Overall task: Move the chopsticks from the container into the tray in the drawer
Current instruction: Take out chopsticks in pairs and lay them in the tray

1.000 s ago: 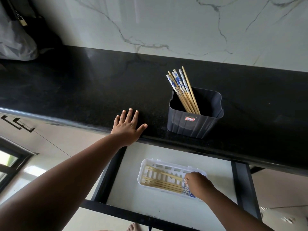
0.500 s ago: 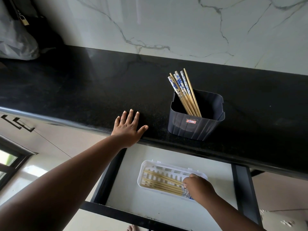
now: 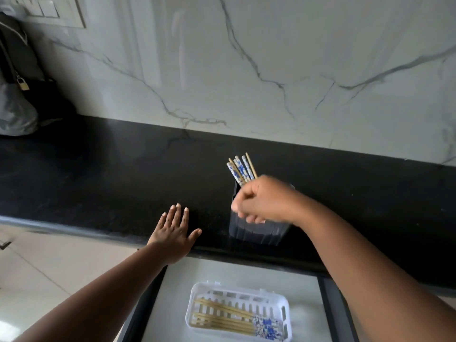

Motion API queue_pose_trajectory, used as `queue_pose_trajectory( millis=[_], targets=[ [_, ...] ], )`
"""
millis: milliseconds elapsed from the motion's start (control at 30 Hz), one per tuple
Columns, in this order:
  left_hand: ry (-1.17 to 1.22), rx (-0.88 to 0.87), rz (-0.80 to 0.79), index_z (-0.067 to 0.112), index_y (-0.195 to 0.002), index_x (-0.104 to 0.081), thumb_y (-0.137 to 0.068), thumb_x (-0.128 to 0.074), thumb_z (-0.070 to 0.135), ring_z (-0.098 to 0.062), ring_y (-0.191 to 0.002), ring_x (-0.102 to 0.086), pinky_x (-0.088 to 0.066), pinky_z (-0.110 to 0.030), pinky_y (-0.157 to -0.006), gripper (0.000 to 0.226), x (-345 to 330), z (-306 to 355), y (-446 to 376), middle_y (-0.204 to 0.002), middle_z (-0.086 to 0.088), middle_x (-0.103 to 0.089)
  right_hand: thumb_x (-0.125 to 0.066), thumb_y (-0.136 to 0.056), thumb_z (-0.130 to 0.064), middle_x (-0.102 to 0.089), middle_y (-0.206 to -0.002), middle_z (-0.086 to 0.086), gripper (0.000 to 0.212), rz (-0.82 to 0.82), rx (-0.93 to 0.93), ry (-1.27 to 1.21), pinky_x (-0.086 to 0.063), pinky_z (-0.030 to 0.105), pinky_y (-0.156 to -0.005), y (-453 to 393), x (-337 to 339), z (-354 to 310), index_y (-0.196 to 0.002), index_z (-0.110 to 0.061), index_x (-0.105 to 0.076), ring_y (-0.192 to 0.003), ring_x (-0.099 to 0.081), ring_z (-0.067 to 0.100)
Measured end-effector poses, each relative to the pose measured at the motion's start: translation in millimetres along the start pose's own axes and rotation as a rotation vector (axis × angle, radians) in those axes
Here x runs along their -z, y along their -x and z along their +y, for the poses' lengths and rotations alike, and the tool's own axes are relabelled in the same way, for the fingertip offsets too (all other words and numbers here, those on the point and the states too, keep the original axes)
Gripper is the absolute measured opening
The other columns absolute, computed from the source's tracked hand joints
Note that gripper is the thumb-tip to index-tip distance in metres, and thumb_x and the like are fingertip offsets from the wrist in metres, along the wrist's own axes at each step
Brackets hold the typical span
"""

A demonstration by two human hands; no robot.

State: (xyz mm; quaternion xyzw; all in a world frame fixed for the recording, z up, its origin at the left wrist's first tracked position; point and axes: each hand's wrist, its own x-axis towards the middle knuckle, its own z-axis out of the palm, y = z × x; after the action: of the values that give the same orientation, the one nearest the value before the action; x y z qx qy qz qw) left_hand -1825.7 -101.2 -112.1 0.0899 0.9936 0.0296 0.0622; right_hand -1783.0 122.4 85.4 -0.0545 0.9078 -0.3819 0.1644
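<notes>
Several bamboo chopsticks with blue-and-white patterned tops (image 3: 240,170) lean left out of a dark grey container (image 3: 256,233) near the black counter's front edge. My right hand (image 3: 266,201) is blurred in front of the container's top, fingers curled, covering the chopsticks' lower parts; whether it grips them is unclear. My left hand (image 3: 172,233) lies flat and spread on the counter edge, left of the container. Below, a white slotted tray (image 3: 197,292) sits in the open drawer (image 3: 246,272) and holds several chopsticks (image 3: 222,319) lying flat, patterned ends to the right.
The black counter (image 3: 123,181) runs along a white marble wall. A grey bag with a padlock (image 3: 14,107) stands at the far left under a switch panel (image 3: 49,11). Dark drawer frame rails (image 3: 330,304) flank the tray.
My right hand has left the tray in the drawer and risen to the container on the counter. The left hand has stayed on the counter edge. The view has tilted upward.
</notes>
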Motion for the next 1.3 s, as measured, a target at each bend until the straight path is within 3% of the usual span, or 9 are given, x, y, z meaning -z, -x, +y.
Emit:
queue_pose_trajectory(
  millis=[100, 167, 400, 600, 800, 967, 1100, 1200, 1300],
  targets=[
    [0.043, 0.003, -0.029, 0.010, -0.152, 0.007, -0.062, 0.020, 0.071, -0.023, -0.147, 0.016, 0.007, -0.037, -0.118, 0.109, 3, -1, 0, -0.160, -0.012, 0.014, -0.059, -0.082, -0.014, -0.067, -0.065, -0.010, 0.017, 0.298, 0.045, 0.143, -0.053, 0.027, -0.066, -30, 14, 0, -0.080, -0.021, -0.074, -0.070, -0.066, 0.014],
    [0.062, 0.013, -0.052, 0.011, -0.152, 0.007, -0.060, 0.019, 0.072, -0.022, -0.147, 0.016, 0.007, -0.037, -0.118, 0.111, 4, -1, -2, -0.160, -0.012, 0.014, -0.060, -0.082, -0.014, -0.066, -0.080, -0.007, 0.016, 0.365, 0.014, 0.290, -0.041, 0.023, -0.065, -50, 9, 10, -0.089, -0.023, -0.072, -0.079, -0.063, 0.019],
    [0.112, 0.011, -0.099, 0.012, -0.152, 0.008, -0.028, 0.040, 0.083, -0.021, -0.146, 0.019, 0.009, -0.037, -0.117, 0.146, 8, -1, -2, -0.160, -0.010, 0.017, -0.058, -0.087, -0.020, -0.066, -0.099, 0.002, 0.010, 0.480, -0.075, 0.404, -0.042, 0.028, -0.061, -79, -24, 37, -0.096, -0.019, -0.059, -0.082, -0.061, 0.025],
    [0.142, -0.011, -0.109, 0.011, -0.151, 0.010, -0.032, 0.039, 0.082, -0.023, -0.145, 0.020, 0.010, -0.037, -0.116, 0.142, 9, -3, -2, -0.159, -0.012, 0.019, -0.054, -0.094, -0.019, -0.063, -0.102, 0.006, 0.017, 0.530, -0.093, 0.524, -0.040, 0.029, -0.056, -83, -34, 38, -0.110, -0.012, -0.054, -0.073, -0.053, 0.019],
    [0.138, -0.020, -0.111, 0.011, -0.151, 0.010, -0.034, 0.038, 0.082, -0.023, -0.145, 0.021, 0.011, -0.037, -0.116, 0.140, 8, -5, -3, -0.159, -0.012, 0.019, -0.053, -0.096, -0.025, -0.067, -0.106, 0.007, 0.023, 0.523, -0.190, 0.565, -0.049, 0.030, -0.060, -89, -35, 36, -0.114, -0.011, -0.057, -0.090, -0.067, 0.023],
    [0.144, -0.019, -0.105, 0.011, -0.151, 0.010, -0.036, 0.037, 0.082, -0.023, -0.145, 0.020, 0.011, -0.037, -0.116, 0.138, 8, -4, -2, -0.159, -0.012, 0.019, -0.051, -0.095, -0.022, -0.067, -0.106, 0.009, 0.021, 0.499, -0.183, 0.573, -0.043, 0.031, -0.060, -88, -33, 37, -0.110, -0.009, -0.059, -0.092, -0.066, 0.027],
    [0.138, -0.020, -0.103, 0.011, -0.151, 0.010, -0.033, 0.037, 0.083, -0.022, -0.146, 0.020, 0.010, -0.037, -0.116, 0.141, 9, -4, -2, -0.158, -0.010, 0.021, -0.055, -0.089, -0.024, -0.067, -0.088, 0.007, 0.012, 0.550, -0.095, 0.490, -0.036, 0.029, -0.056, -81, -16, 37, -0.084, -0.013, -0.060, -0.081, -0.064, 0.029],
    [0.126, -0.004, -0.126, 0.012, -0.151, 0.010, -0.034, 0.035, 0.084, -0.021, -0.145, 0.020, 0.010, -0.036, -0.116, 0.140, 14, -2, -3, -0.156, -0.007, 0.024, -0.065, -0.081, -0.026, -0.060, -0.061, 0.007, 0.028, 0.621, 0.053, 0.219, -0.040, 0.032, -0.050, -69, 16, 29, -0.063, -0.011, -0.050, -0.061, -0.059, 0.030],
    [0.067, 0.029, -0.191, 0.012, -0.151, 0.012, -0.071, 0.008, 0.082, -0.020, -0.146, 0.019, 0.008, -0.036, -0.118, 0.106, 20, 2, -3, -0.159, -0.008, 0.021, -0.070, -0.085, -0.019, -0.071, -0.072, 0.012, 0.016, 0.637, 0.221, -0.268, -0.061, 0.039, -0.066, -43, 51, 4, -0.074, -0.007, -0.065, -0.069, -0.071, 0.028]
  ],
)
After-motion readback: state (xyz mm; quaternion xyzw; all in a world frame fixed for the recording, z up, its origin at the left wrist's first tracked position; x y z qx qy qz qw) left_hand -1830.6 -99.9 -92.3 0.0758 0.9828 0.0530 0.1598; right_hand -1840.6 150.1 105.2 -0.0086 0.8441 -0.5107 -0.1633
